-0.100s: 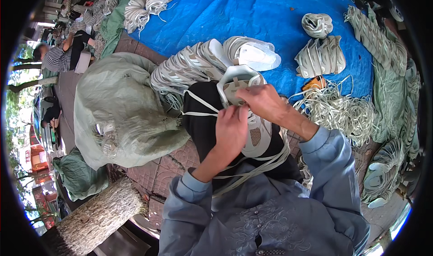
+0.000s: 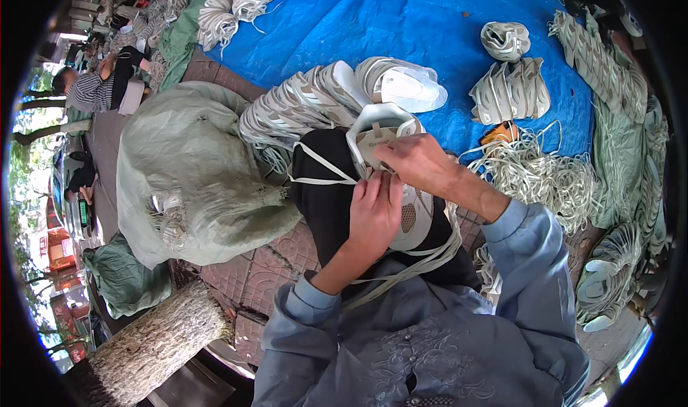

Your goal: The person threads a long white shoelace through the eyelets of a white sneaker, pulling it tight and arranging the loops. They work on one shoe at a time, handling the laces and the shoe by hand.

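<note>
A grey-beige and white sneaker upper (image 2: 419,228) with mesh panels lies across my black-clad lap, its padded collar pointing away from me. My left hand (image 2: 376,210) is closed in a pinch at the near-left side of the lacing. A white shoelace (image 2: 322,165) loops out from its fingers to the left over the black cloth. My right hand (image 2: 416,162) is bent over the tongue (image 2: 378,136), fingertips pressed at the eyelet edge; the fingertips of both hands nearly meet there and are partly hidden. More loose white laces (image 2: 423,266) hang over my lap.
Stacked shoe uppers (image 2: 304,106) lie just beyond my lap on a blue tarp (image 2: 344,20), with more bundles (image 2: 510,90) to the right. A heap of white laces (image 2: 534,174) is at right. At left stand a large pale sack (image 2: 193,170), a tree trunk (image 2: 158,342) and a seated person (image 2: 100,88).
My left hand has shifted slightly right and toward me, its fingers now pointing up at the eyelets. The right hand stays almost in place on the upper.
</note>
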`<action>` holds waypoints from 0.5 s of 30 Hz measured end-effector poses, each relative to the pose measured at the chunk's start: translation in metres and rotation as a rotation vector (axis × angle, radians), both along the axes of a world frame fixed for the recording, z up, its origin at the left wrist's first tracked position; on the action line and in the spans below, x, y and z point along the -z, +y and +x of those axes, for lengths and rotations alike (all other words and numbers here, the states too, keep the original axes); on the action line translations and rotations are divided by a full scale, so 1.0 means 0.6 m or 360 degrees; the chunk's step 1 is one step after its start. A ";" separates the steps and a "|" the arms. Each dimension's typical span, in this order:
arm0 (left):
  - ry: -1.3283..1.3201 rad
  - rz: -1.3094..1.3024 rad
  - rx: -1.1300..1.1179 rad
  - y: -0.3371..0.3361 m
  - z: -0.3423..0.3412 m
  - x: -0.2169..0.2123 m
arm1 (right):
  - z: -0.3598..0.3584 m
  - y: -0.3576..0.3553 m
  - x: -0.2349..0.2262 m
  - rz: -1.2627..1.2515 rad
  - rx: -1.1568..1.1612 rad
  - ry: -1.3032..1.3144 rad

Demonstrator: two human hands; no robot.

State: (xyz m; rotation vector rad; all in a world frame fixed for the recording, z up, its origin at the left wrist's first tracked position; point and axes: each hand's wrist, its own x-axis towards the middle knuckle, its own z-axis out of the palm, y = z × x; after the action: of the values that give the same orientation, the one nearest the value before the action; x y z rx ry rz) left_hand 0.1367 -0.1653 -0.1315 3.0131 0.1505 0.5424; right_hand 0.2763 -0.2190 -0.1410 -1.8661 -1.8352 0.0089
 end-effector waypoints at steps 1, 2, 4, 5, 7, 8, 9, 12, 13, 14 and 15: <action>0.0007 0.0040 0.0056 -0.004 -0.005 -0.002 | 0.001 0.003 -0.002 -0.0013 -0.0055 -0.0077; -0.0023 0.0084 0.0110 -0.005 -0.010 -0.004 | 0.001 0.006 -0.005 -0.0021 -0.0124 -0.0141; -0.0040 -0.0390 0.0053 0.004 -0.017 -0.011 | 0.006 0.014 -0.009 -0.0122 -0.0229 -0.0189; -0.0060 -0.0710 -0.0022 0.016 -0.017 -0.016 | 0.008 0.019 -0.011 -0.0095 -0.0286 -0.0186; -0.0109 -0.1062 -0.0276 0.042 -0.012 -0.022 | 0.013 0.030 -0.011 -0.0280 -0.0313 -0.0159; -0.0150 -0.1064 -0.0340 0.055 -0.003 -0.020 | 0.015 0.035 -0.010 -0.0347 -0.0322 -0.0152; -0.0043 -0.0995 -0.0372 0.060 0.003 -0.018 | 0.015 0.040 -0.007 -0.0401 -0.0315 -0.0144; 0.0068 -0.0744 -0.0456 0.065 0.015 -0.010 | 0.017 0.047 0.002 -0.0325 -0.0325 -0.0072; 0.0110 -0.0658 -0.0467 0.065 0.018 -0.007 | 0.018 0.047 0.006 -0.0304 -0.0333 -0.0060; 0.0087 -0.0547 -0.0437 0.063 0.020 -0.002 | 0.019 0.046 0.009 -0.0286 -0.0342 -0.0047; 0.0085 -0.0452 -0.0413 0.062 0.023 0.003 | 0.021 0.043 0.012 -0.0173 -0.0368 -0.0024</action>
State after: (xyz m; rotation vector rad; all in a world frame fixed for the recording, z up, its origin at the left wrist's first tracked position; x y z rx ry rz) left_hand 0.1506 -0.1280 -0.1331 2.7460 0.5760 0.4171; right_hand 0.2887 -0.1931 -0.1481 -1.7175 -2.0887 0.1793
